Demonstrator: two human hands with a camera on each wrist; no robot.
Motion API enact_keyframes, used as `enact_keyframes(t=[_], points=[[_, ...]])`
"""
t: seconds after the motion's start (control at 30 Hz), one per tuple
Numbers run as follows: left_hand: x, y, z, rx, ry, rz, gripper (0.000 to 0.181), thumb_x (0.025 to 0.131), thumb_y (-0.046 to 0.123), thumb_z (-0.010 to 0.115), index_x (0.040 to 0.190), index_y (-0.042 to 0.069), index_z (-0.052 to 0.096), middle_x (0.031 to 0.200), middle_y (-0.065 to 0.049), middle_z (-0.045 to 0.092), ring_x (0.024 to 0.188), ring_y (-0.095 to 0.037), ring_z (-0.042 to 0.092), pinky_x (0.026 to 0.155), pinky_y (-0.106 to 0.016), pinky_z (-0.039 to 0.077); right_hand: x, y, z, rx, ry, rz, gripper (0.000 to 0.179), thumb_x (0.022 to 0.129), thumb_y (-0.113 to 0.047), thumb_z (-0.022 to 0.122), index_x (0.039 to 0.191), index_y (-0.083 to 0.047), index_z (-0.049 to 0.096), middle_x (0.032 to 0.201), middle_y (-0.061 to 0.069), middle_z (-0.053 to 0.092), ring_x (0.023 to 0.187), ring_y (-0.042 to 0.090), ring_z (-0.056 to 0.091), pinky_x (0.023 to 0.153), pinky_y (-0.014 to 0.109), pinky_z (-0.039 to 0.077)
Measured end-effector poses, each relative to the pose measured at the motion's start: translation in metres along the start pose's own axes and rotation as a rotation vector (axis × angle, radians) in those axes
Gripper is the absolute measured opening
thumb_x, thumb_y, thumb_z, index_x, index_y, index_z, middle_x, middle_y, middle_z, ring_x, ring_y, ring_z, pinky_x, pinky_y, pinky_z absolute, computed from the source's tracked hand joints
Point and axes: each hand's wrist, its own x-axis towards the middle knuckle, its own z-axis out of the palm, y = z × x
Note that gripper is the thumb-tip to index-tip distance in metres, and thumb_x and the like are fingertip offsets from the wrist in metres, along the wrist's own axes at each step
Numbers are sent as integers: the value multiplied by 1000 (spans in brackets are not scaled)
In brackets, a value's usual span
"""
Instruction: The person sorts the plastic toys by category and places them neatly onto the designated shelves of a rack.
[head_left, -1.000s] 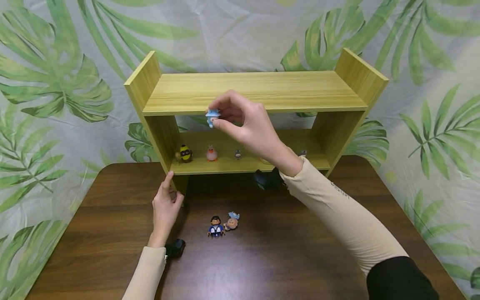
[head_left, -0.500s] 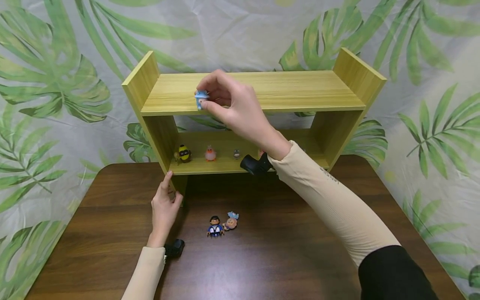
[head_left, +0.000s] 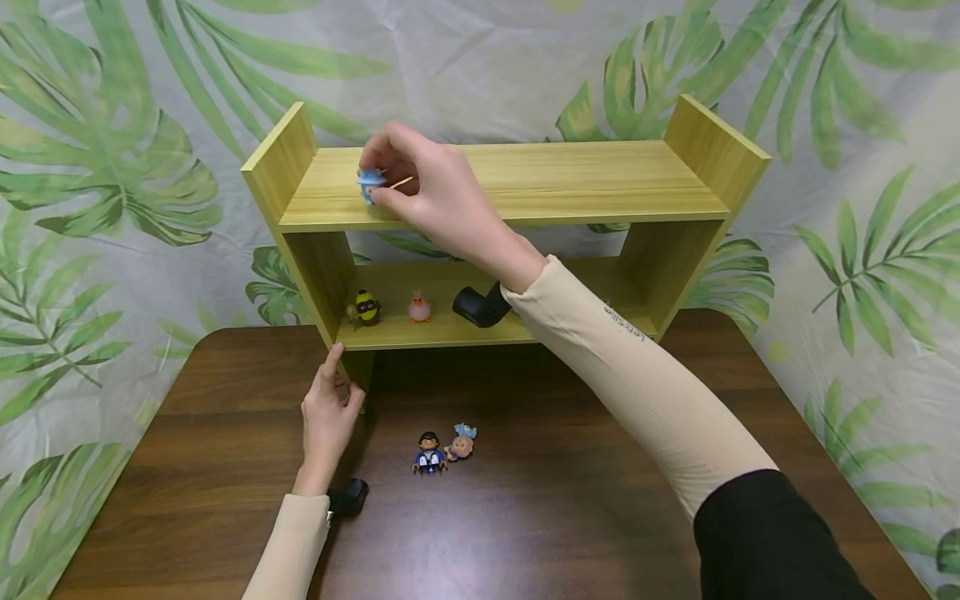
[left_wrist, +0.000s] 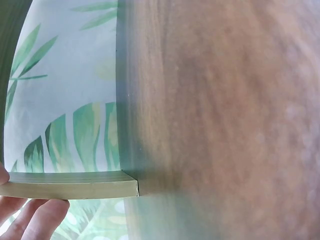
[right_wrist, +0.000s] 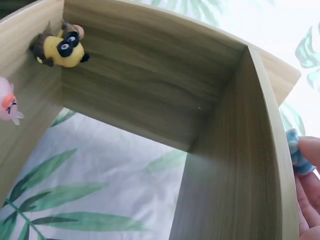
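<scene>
- Fingers and thumb of the right hand (head_left: 442, 190), in the head view, pinch a small blue-hatted figure (head_left: 368, 186) between ten and eleven o'clock, above the top board (head_left: 570, 177) of the shelf unit (head_left: 671, 267); whether it touches the wood is hard to tell
- Head view, eight o'clock: the left hand (head_left: 328, 418) grips the side panel (head_left: 326, 275), index finger reaching up to the lower board (head_left: 397, 336)
- Head view, nine o'clock: a yellow-and-black figure (head_left: 367, 308) and a pink figure (head_left: 419, 309) stand on that board
- Head view, between six and seven: a dark-haired figure (head_left: 428, 455) is just beside a peach figure (head_left: 460, 447) on the brown table (head_left: 570, 517)
- Left wrist view, eight o'clock: thumb on one side of the side panel, fingers on the other
- Right wrist view, between three and four: the blue-hatted figure, partly covered by the thumb, is beyond the top board's edge
</scene>
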Motion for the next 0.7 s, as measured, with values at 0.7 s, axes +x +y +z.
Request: enact_keyframes(t=[0.7], points=[[-1, 1, 1, 4, -8, -8, 81, 80, -14, 57, 147, 25, 32, 103, -21, 58, 79, -34, 64, 51, -43, 49, 34, 5, 16, -99, -92, 99, 15, 85, 5, 65, 97, 0, 56, 95, 5, 62, 89, 10, 64, 79, 17, 46]])
